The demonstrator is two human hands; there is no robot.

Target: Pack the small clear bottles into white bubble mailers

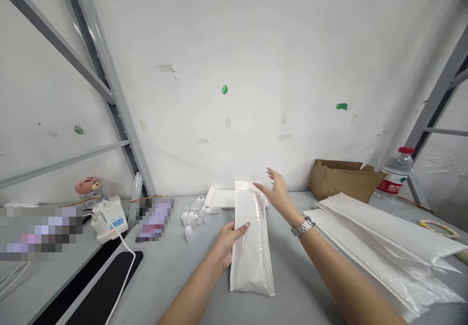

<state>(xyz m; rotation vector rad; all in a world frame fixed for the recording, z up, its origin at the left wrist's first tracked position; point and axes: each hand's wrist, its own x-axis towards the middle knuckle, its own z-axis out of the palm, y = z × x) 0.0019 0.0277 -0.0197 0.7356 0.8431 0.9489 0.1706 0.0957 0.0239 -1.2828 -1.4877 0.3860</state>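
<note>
Left hand (227, 244) gripping padded envelope (252, 247) | right hand (282, 197) holding fingers (275, 176) open near envelope's top — closure unclear | more envelopes (380, 230) lying apart, small bottles (189, 234) sitting outside

Bare forearms (199, 286), silver linked metal band (303, 226) on right wrist (293, 219), long-nailed fingers (262, 189)

The padded envelope (252, 247) has a glossy, crinkled, plastic-looking surface; the stacked envelopes (393, 222) share that sheen. The watch band (303, 226) is shiny metal, the box (343, 181) matt cardboard, the drink bottle (399, 163) clear smooth plastic, the small bottles (189, 234) translucent plastic, the worktop (171, 281) smooth and matt.
</note>
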